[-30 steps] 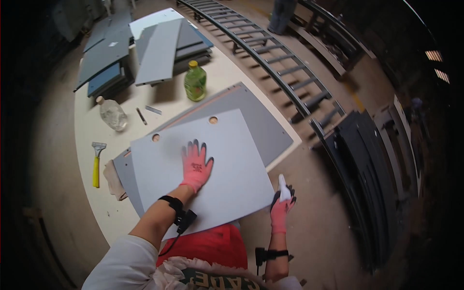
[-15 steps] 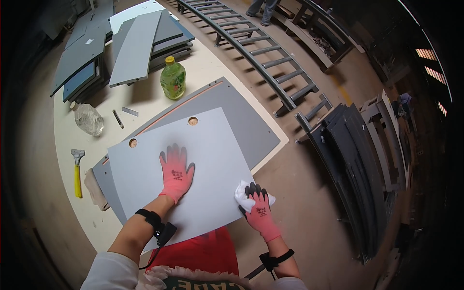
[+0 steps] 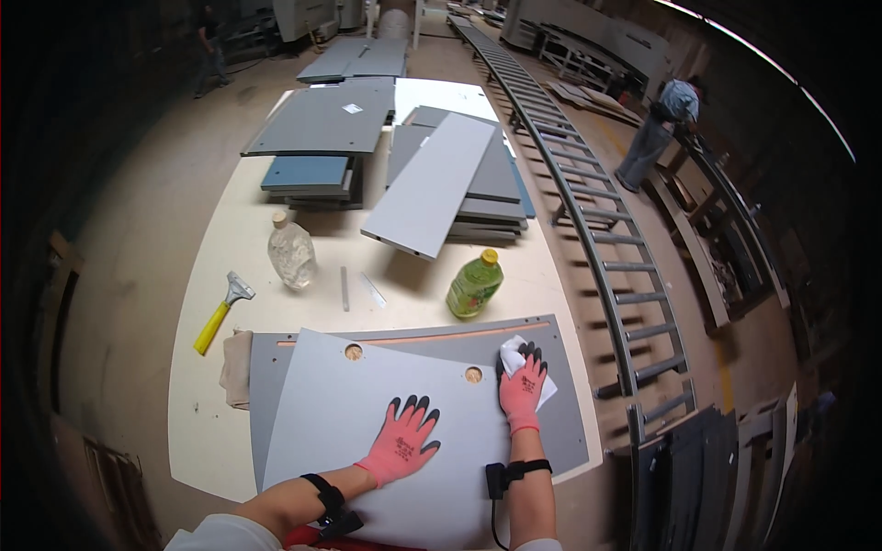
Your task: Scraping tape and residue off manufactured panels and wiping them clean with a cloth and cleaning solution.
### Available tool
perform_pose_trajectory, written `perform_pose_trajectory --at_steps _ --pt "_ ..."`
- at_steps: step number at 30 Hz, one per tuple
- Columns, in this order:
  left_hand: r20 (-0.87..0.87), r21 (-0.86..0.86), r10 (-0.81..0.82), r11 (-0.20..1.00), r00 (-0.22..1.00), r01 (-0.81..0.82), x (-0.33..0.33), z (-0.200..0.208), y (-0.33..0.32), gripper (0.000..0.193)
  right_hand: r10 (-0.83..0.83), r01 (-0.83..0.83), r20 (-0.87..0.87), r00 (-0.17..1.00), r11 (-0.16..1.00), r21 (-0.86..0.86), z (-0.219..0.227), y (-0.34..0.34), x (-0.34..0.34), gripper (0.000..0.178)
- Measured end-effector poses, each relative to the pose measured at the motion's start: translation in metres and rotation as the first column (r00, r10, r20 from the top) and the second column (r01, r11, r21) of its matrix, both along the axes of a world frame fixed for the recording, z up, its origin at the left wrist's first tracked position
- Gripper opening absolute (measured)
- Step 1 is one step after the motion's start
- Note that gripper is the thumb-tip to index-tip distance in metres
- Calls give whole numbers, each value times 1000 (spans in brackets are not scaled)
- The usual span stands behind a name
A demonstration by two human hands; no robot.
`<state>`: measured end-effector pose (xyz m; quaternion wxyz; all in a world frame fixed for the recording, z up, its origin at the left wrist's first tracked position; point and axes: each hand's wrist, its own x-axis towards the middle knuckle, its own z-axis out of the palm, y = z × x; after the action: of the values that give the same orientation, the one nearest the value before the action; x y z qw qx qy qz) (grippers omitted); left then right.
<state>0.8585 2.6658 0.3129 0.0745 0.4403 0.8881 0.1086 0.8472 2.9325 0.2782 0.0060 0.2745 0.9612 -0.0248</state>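
A light grey panel (image 3: 331, 432) with two round holes along its far edge lies askew on a darker grey panel (image 3: 574, 404) with an orange-brown groove. My left hand (image 3: 404, 443), in a pink glove with black fingertips, rests flat on the light panel, fingers spread. In the same kind of glove, my right hand (image 3: 524, 386) presses a white cloth (image 3: 514, 354) near the light panel's far right corner, beside the right-hand hole. The cloth sticks out past the fingers on both sides.
Beyond the panels stand a green bottle (image 3: 475, 285) and a clear bottle (image 3: 292, 253). A yellow-handled scraper (image 3: 220, 312) and a beige cloth (image 3: 237, 369) lie left. Stacked panels (image 3: 432, 188) fill the table's far part. A roller conveyor (image 3: 611, 266) runs along the right; a person (image 3: 675, 110) stands beyond it.
My right hand has moved with the white cloth from the panel's near right edge to its far right corner. My left hand stays flat on the panel. The view has tilted up and turned.
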Motion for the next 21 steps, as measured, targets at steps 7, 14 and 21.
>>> perform_pose_trajectory --at_steps 7,14,21 --pt "73 74 90 993 993 -95 -8 -1 -21 52 154 -154 -15 988 988 -5 11 -83 30 63" --pt "207 337 608 691 766 -640 34 6 -128 56 -515 -20 -513 686 692 -722 21 -96 10 45" --pt "64 -6 779 626 624 -780 109 -3 -224 57 446 -448 -53 894 894 -36 15 -230 -70 61"
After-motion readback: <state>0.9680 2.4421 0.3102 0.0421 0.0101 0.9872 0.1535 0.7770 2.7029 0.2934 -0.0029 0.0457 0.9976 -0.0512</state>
